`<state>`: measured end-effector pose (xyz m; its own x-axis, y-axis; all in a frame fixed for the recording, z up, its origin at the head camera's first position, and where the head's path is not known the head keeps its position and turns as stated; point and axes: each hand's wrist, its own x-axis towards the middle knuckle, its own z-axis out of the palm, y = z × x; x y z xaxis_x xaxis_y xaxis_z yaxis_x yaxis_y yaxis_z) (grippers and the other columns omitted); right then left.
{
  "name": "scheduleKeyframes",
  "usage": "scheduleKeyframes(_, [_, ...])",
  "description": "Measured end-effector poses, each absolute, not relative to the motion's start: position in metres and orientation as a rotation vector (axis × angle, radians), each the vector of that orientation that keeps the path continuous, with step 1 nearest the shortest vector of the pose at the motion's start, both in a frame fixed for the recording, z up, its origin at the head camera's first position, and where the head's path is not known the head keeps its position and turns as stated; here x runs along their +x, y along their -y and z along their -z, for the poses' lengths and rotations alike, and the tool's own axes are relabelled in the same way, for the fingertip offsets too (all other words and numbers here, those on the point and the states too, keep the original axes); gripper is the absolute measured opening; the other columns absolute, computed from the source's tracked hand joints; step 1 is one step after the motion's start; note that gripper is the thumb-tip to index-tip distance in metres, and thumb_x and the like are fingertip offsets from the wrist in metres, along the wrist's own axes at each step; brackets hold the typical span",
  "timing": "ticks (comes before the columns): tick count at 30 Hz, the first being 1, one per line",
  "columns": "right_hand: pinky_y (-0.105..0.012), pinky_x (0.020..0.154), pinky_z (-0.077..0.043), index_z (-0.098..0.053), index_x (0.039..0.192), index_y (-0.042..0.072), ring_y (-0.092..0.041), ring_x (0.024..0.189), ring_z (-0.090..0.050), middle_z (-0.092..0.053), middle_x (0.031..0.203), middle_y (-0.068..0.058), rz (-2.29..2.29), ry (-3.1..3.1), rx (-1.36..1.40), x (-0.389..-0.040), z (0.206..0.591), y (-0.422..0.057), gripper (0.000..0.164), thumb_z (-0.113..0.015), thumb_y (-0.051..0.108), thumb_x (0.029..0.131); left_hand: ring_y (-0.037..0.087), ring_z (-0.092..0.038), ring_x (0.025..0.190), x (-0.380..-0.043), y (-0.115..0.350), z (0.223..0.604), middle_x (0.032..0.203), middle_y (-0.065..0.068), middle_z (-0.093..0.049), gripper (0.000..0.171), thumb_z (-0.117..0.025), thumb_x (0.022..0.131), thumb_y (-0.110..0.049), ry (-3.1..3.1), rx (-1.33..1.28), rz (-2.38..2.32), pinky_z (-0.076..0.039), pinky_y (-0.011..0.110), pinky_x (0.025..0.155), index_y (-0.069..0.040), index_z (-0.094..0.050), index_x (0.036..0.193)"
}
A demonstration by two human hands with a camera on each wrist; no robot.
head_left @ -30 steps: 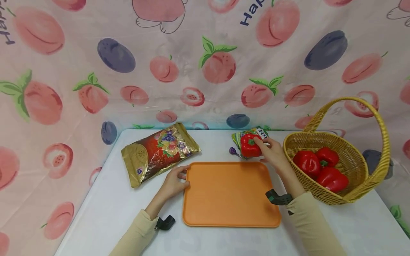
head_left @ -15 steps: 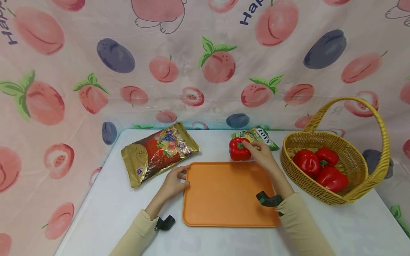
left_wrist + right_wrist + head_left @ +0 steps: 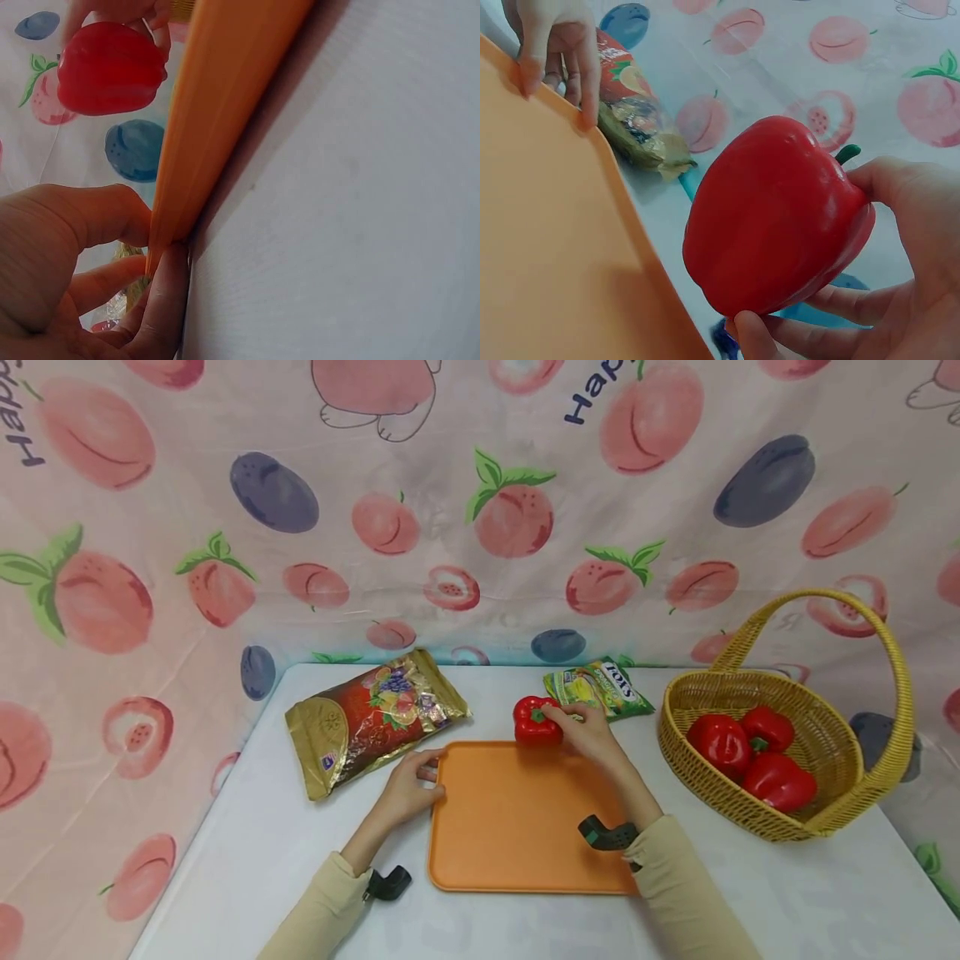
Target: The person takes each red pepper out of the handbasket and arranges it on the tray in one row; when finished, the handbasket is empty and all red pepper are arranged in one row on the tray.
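The fingers of the right hand (image 3: 596, 737) grip the pepper (image 3: 529, 727) near its stem; those of the left hand (image 3: 405, 789) pinch the tray (image 3: 517, 835). Probably light, stiff and slippery (that gloss), the pepper suits a hold across its shoulders. It hangs toward the far edge of the surface (image 3: 480, 931), the basket (image 3: 712, 793) toward the right.

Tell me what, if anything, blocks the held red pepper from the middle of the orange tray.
Nothing visible does. The right hand holds the red pepper near the far edge of the orange tray, whose middle shows bare. The left hand grips the tray's left edge, off to the side.
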<state>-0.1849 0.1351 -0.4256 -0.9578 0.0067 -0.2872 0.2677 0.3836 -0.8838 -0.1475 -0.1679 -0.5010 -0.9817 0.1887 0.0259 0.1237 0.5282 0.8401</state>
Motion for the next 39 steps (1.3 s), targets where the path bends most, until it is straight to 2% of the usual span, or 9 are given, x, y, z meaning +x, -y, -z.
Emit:
scheduleKeyframes(11, [-0.043, 0.084, -0.056, -0.051, 0.133, 0.0, -0.036, 0.109, -0.058, -0.054, 0.13, -0.024, 1.595, -2.378, 0.255, -0.18, 0.433, -0.11, 0.06, -0.057, 0.046, 0.095, 0.02, -0.064, 0.088, -0.147, 0.167, 0.5, 0.11, 0.011, -0.06, 0.061, -0.072, 0.07, 0.005, -2.693, 0.271, -1.458, -0.053, 0.035, 0.075, -0.002, -0.062, 0.13])
scheduleKeyframes(30, [-0.033, 0.071, -0.056, -0.059, 0.123, -0.001, -0.03, 0.096, -0.056, -0.059, 0.12, -0.019, 1.622, -2.365, 0.257, -0.176, 0.45, -0.077, 0.057, -0.06, 0.048, 0.093, 0.02, -0.064, 0.088, -0.147, 0.168, 0.502, 0.111, 0.011, -0.06, 0.06, -0.071, 0.07, 0.005, -2.703, 0.289, -1.461, -0.053, 0.034, 0.076, -0.002, -0.062, 0.129])
scheduleKeyframes(39, [-0.033, 0.077, -0.054, -0.062, 0.119, -0.001, -0.03, 0.1, -0.056, -0.06, 0.118, -0.019, 1.611, -2.375, 0.239, -0.175, 0.456, -0.062, 0.055, -0.06, 0.047, 0.093, 0.019, -0.064, 0.088, -0.148, 0.169, 0.503, 0.111, 0.011, -0.06, 0.058, -0.073, 0.071, 0.005, -2.702, 0.303, -1.475, -0.053, 0.033, 0.076, -0.001, -0.062, 0.129])
